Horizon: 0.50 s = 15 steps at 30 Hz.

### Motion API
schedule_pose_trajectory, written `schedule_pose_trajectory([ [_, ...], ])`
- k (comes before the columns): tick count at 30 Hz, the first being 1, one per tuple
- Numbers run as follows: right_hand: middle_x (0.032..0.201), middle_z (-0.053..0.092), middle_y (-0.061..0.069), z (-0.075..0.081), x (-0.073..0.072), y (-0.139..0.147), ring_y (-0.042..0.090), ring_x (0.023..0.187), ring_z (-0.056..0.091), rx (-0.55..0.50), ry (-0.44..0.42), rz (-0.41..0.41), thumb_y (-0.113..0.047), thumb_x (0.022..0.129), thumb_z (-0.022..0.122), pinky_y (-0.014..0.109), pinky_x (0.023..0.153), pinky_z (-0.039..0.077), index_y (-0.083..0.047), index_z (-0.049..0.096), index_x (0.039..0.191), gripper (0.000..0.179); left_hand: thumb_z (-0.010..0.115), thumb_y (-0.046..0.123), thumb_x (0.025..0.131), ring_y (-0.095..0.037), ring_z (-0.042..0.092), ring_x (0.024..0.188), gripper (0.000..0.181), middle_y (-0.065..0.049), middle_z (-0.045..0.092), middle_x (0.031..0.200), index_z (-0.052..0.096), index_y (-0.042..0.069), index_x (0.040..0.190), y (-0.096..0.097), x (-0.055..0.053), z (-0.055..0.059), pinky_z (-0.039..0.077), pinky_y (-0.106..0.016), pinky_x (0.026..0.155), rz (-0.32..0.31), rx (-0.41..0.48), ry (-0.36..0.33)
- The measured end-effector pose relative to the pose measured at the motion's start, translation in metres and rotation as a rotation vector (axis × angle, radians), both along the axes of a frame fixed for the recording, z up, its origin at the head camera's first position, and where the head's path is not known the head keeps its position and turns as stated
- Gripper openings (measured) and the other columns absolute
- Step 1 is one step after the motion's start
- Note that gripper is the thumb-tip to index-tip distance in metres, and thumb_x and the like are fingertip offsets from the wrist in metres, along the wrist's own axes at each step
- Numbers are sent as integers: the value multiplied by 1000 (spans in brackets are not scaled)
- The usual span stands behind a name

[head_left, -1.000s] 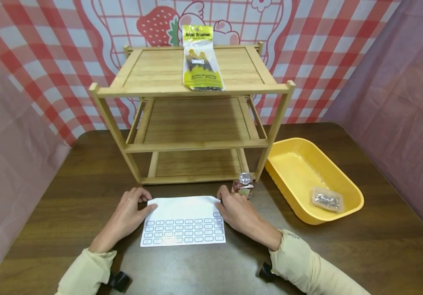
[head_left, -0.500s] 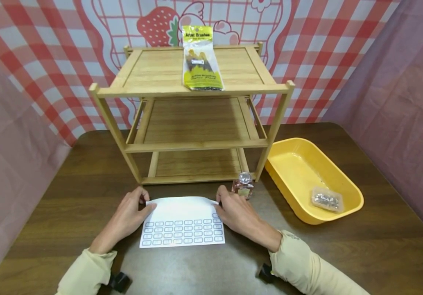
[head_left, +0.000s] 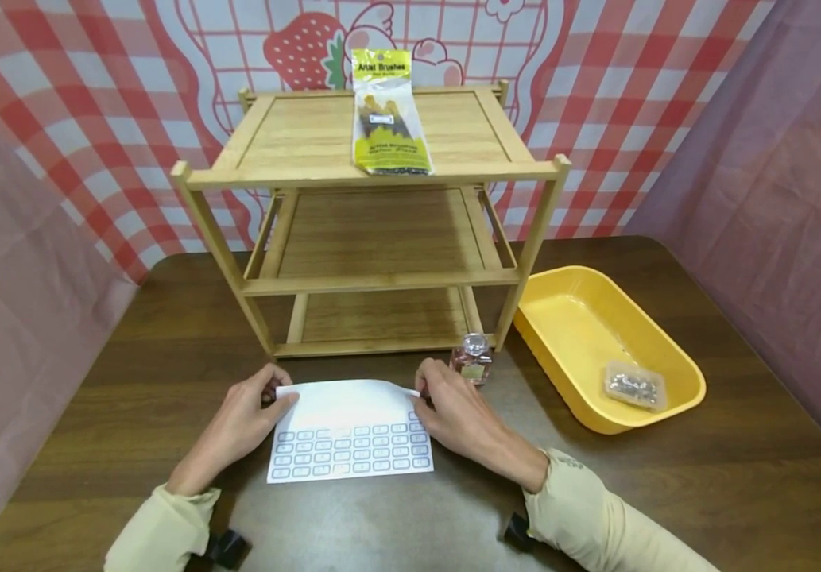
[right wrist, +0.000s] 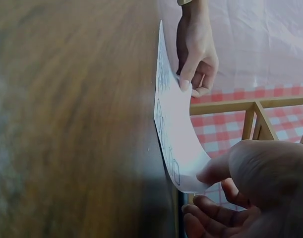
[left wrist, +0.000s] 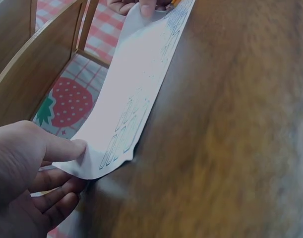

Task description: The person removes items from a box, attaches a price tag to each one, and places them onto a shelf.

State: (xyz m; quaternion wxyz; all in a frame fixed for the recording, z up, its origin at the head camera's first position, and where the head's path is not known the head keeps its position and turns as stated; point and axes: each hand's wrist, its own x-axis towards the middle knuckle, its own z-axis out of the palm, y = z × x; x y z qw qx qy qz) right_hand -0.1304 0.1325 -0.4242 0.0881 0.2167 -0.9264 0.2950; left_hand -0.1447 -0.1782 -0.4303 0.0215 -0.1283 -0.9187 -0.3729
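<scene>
A white sheet of labels [head_left: 349,409], printed with rows of blue-outlined boxes, lies at the front of the table. Its far edge is lifted and curves up, while its near edge rests low at the tabletop. My left hand [head_left: 242,417] pinches the far left corner between thumb and fingers. At the far right corner, my right hand [head_left: 460,409] pinches the sheet the same way. In the left wrist view the left thumb [left wrist: 67,148] lies on top of the paper; in the right wrist view the right thumb [right wrist: 215,168] does too. A small pink glass bottle [head_left: 472,365] stands right beside my right hand.
Behind the sheet stands a three-tier wooden shelf [head_left: 381,280], with a yellow pack of artist brushes [head_left: 392,143] on its top. To the right sits a yellow tray [head_left: 560,318] holding a small clear box [head_left: 635,387] of metallic bits. A checked cloth [head_left: 639,95] hangs behind.
Both hands and the sheet have shifted slightly left. The sheet's right far corner now bends up a little more. The bottle, shelf and tray stay put.
</scene>
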Motion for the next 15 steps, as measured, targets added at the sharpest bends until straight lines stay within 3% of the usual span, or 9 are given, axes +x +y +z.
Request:
schedule_pose_trajectory([
  [9, 81, 59, 0, 1, 0, -2, 11, 68, 58, -152, -33, 23, 5, 88, 75, 23, 57, 52, -10, 53, 95, 27, 68, -3, 96, -21, 53, 76, 10, -7, 60, 85, 63, 1, 104, -2, 1, 2, 44, -28, 62, -7, 73, 4],
  [15, 85, 65, 3, 2, 0, -2, 13, 73, 63, -271, -55, 28, 8, 90, 72, 24, 63, 57, -7, 53, 101, 27, 69, -2, 97, -22, 52, 77, 10, -7, 61, 85, 65, 2, 105, -5, 2, 4, 43, -27, 64, 16, 141, 13],
])
